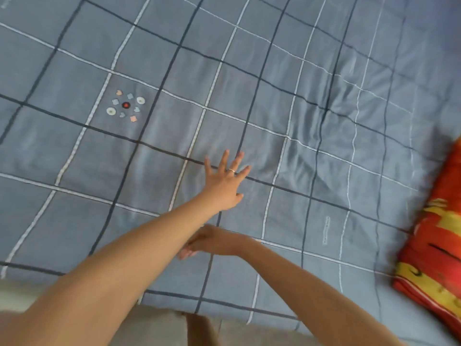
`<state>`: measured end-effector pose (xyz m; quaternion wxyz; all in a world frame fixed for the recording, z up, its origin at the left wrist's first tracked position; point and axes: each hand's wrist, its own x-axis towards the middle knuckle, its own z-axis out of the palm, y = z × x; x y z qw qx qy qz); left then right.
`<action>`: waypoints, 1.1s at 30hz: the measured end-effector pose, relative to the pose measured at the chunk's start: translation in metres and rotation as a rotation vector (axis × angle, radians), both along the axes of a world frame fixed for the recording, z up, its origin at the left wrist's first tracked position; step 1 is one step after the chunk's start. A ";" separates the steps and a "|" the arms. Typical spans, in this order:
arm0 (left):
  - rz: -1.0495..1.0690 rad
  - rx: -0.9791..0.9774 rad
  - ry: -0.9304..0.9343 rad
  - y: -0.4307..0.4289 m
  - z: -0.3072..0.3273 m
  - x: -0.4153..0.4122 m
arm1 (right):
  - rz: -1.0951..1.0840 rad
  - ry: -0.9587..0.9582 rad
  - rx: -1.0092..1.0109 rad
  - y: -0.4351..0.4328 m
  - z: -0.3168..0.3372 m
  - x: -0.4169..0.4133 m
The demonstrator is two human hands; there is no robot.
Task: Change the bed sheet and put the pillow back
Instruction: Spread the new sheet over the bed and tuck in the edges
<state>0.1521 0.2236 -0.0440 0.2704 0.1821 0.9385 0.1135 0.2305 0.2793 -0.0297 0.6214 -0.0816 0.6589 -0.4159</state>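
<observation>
Grey-blue bed sheet (324,71) with navy and white checks, red-and-yellow patterned pillow (434,245)

A single wide-angle camera, worn on the person's head, is looking forward and steeply down at the bed sheet (274,96) from beside the bed's near edge, sitting close enough that the checked blue cloth is filling nearly the whole frame and its straight lines are bowing with the lens. The left forearm (124,265) and right forearm (311,283) are reaching in from the bottom corners, and the red and yellow pillow (434,245) is being cropped by the right edge.
</observation>
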 end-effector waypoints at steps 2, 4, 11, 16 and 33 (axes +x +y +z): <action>-0.049 0.018 -0.058 0.048 0.000 -0.012 | -0.233 0.021 0.188 0.072 0.012 -0.027; -0.045 0.021 -0.091 0.083 -0.002 -0.027 | -0.529 0.140 0.399 0.148 0.018 -0.050; 0.249 -0.054 -0.258 0.111 -0.008 -0.106 | -0.992 0.665 0.873 0.329 -0.007 -0.102; 0.366 -0.227 -0.317 0.067 -0.019 -0.129 | -0.954 0.677 0.945 0.372 -0.036 -0.150; 0.303 -0.218 -0.387 0.051 -0.033 -0.143 | -0.057 0.850 0.495 0.099 -0.060 -0.369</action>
